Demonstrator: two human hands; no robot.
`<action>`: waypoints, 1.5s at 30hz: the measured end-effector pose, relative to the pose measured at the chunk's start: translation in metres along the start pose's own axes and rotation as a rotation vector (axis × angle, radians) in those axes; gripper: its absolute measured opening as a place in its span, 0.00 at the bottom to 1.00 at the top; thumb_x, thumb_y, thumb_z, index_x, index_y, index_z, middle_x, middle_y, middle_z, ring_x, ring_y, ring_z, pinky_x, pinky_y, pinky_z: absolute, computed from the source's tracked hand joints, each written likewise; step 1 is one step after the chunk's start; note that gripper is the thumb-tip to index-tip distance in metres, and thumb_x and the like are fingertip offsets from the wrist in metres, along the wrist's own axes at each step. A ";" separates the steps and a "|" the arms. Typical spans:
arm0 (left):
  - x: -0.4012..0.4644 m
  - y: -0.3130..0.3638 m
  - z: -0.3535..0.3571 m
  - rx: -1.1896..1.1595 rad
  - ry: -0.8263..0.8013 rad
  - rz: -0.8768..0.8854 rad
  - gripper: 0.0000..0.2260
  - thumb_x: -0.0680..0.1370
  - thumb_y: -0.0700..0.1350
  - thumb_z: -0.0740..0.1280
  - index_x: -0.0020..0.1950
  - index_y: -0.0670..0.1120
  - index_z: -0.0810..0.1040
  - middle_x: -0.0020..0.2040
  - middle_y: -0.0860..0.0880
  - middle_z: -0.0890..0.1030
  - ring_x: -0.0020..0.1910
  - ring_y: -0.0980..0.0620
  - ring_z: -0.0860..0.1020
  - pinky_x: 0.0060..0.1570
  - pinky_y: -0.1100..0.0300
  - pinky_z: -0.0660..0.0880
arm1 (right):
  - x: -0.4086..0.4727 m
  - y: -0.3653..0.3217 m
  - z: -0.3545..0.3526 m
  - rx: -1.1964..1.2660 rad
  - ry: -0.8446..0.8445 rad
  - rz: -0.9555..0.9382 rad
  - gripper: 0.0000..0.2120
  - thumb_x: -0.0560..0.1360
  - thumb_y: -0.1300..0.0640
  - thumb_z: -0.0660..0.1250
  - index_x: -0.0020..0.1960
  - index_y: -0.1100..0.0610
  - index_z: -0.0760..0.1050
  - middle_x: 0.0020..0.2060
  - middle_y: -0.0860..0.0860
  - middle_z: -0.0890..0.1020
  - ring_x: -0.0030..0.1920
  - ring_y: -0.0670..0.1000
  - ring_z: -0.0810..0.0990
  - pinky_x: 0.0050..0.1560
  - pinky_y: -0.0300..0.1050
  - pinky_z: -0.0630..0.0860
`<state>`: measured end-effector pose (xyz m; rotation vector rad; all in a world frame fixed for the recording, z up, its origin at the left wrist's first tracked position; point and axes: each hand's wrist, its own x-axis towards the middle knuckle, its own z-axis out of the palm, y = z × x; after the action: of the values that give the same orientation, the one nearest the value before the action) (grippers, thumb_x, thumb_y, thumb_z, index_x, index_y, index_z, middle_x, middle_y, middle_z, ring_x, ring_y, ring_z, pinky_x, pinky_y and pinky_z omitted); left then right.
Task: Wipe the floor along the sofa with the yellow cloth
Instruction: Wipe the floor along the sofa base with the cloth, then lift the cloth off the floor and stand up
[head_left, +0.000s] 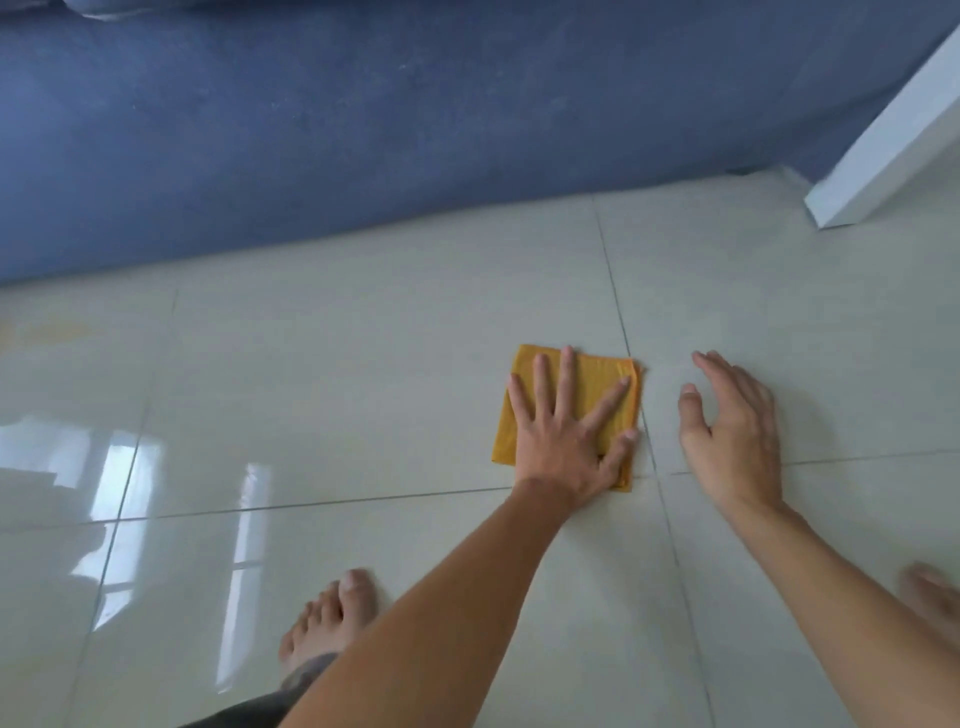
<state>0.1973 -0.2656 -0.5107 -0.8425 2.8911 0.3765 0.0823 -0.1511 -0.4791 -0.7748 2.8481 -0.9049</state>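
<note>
A folded yellow cloth (597, 374) lies flat on the glossy pale tiled floor (311, 389), a short way in front of the blue sofa (363, 130), whose base runs across the top of the view. My left hand (566, 431) presses down on the cloth with the palm flat and the fingers spread. It covers most of the cloth's right half. My right hand (732, 431) is just right of the cloth. It holds nothing, and its fingers are apart and slightly curled over the tile.
A white slanted furniture panel (893, 140) comes down to the floor at the upper right, beside the sofa's end. My bare left foot (332, 618) is at the bottom left and my other foot (935, 597) at the right edge. Window light reflects off the tiles at left.
</note>
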 end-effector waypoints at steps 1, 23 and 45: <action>-0.002 0.004 -0.003 -0.024 -0.036 -0.013 0.30 0.76 0.70 0.42 0.78 0.67 0.49 0.81 0.42 0.41 0.79 0.34 0.40 0.71 0.30 0.36 | 0.002 0.004 -0.004 -0.042 -0.032 -0.014 0.20 0.79 0.59 0.64 0.70 0.58 0.73 0.68 0.57 0.77 0.70 0.60 0.70 0.71 0.52 0.66; 0.048 -0.041 -0.104 -0.158 -0.112 -0.057 0.11 0.77 0.35 0.62 0.55 0.45 0.80 0.56 0.45 0.79 0.51 0.45 0.79 0.47 0.56 0.77 | 0.037 -0.058 0.013 -0.272 -0.432 -0.296 0.25 0.77 0.54 0.70 0.72 0.51 0.70 0.64 0.51 0.79 0.66 0.55 0.70 0.72 0.52 0.65; -0.063 0.071 -0.341 -0.346 0.177 0.106 0.07 0.76 0.38 0.65 0.49 0.48 0.81 0.46 0.51 0.81 0.46 0.50 0.79 0.42 0.59 0.74 | -0.001 -0.131 -0.295 -0.057 -0.115 -0.234 0.03 0.77 0.55 0.70 0.48 0.51 0.82 0.43 0.50 0.84 0.47 0.53 0.80 0.48 0.49 0.79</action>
<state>0.2005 -0.2653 -0.1569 -0.8030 3.0929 0.8746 0.0831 -0.0871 -0.1631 -1.1459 2.7339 -0.7761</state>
